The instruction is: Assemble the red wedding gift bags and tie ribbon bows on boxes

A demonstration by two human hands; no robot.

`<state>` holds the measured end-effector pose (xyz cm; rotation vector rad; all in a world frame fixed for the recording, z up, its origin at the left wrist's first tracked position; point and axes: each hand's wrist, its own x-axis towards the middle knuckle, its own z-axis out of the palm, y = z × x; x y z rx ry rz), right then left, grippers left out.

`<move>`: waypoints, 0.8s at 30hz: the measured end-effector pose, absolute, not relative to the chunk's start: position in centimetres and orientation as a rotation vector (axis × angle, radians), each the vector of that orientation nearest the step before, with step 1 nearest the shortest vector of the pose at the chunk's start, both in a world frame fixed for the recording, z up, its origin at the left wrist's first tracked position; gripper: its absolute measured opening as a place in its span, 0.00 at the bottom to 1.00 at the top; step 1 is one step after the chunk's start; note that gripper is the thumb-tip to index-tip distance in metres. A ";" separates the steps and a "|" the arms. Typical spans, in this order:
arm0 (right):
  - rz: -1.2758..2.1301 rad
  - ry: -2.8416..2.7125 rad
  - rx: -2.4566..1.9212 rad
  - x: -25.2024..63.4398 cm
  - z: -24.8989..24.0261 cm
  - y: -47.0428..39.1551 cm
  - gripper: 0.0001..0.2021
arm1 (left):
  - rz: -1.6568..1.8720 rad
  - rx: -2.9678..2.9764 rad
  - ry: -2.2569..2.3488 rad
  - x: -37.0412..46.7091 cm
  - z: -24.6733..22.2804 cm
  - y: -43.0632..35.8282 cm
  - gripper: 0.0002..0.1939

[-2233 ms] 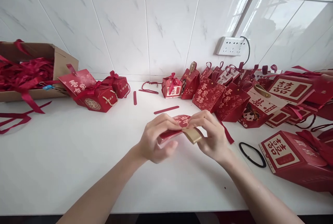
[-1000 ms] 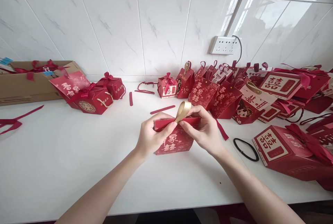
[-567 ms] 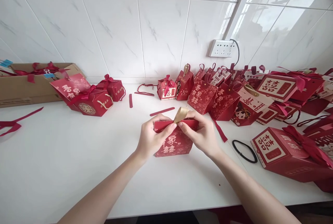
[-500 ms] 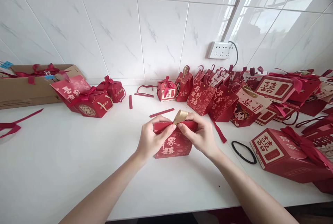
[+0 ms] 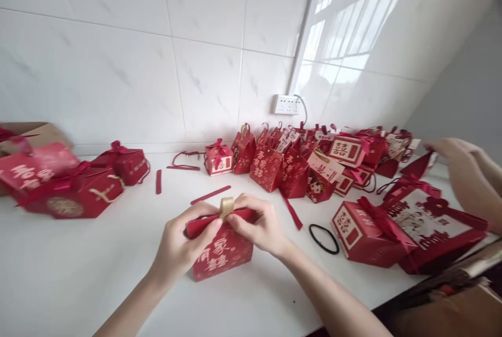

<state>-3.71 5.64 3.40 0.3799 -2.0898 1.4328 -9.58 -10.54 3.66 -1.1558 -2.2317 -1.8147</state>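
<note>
A red paper gift box (image 5: 231, 253) with pale printed characters stands on the white table in front of me. From its top edge rises a loop of gold ribbon (image 5: 226, 205). My left hand (image 5: 182, 240) grips the box's top left side, thumb on the front near the ribbon's base. On the other side my right hand (image 5: 259, 224) pinches the top edge, its thumb close to my left thumb. The fingers behind the box are partly hidden.
Finished red boxes (image 5: 266, 170) crowd the back and right. Bow-tied boxes (image 5: 82, 190) stand left, before a cardboard carton (image 5: 43, 130). A black hair-tie-like loop (image 5: 323, 239) and red strips (image 5: 210, 195) lie about. Another person's hand (image 5: 466, 170) is beside a red bag (image 5: 439, 227).
The view has swung right and tilted up, bringing another person's hand into sight. Both my hands keep their hold at the top of the box, by the gold loop.
</note>
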 end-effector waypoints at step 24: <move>1.324 -2.165 0.401 -3.5 3.7 7.1 0.05 | -1.904 -1.120 -2.233 -9.8 3.0 -8.3 0.08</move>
